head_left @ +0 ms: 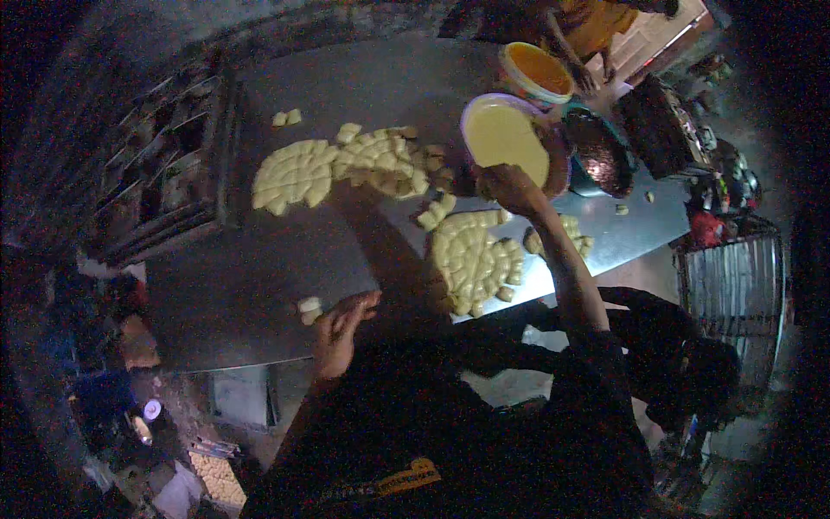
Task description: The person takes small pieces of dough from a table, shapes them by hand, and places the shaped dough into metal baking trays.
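Note:
My right hand is over the near edge of a purple-rimmed tub of pale yellow liquid, fingers curled together; what they hold is hidden. My left hand is at the table's near side, fingers loosely bent and apart, beside two small dough pieces. Scored slabs of pale dough lie at the upper left, upper middle and below the tub. More pieces lie behind my right forearm. My arm's shadow falls across the steel table.
Stacked trays stand at the left. An orange-filled tub, a dark container and a dark crate line the far right. A person in orange works across the table; a dark-clothed person is at right, near a metal rack.

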Demonstrator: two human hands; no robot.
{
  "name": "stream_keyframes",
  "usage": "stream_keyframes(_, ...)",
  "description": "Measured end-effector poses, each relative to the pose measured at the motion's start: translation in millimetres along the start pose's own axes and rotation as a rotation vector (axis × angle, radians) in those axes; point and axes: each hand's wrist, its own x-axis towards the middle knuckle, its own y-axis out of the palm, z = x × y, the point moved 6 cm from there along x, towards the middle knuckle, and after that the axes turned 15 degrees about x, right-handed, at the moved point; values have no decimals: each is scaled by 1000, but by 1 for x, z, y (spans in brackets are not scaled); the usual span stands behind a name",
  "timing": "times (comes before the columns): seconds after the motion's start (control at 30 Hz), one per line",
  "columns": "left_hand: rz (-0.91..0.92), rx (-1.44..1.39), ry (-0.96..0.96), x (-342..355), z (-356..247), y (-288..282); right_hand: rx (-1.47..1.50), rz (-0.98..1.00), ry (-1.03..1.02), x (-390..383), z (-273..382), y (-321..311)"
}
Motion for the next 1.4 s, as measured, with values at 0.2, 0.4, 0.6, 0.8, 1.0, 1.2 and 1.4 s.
stream_keyframes(0.2,60,-426,-88,18,14,-5,1045,229,185,-52,145,110)
stream_keyframes(0.4,-51,-390,-119,19,43,-54,1100,84,82,-49,211,151)
stream_keyframes(0.6,-94,31,147,4,6,-71,304,-272,-330,-55,256,158)
stream_keyframes(0.8,-61,-247,-78,3,27,-76,850,1,-137,-73,258,152)
stream_keyframes(1.0,275,-715,-186,7,25,-54,515,-126,-479,-106,270,116)
stream_keyframes(1.2,171,-34,244,-6,-42,-36,913,10,0,-102,218,112)
stream_keyframes(1.4,-95,200,189,-6,-46,-21,1032,-177,-24,-99,202,93)
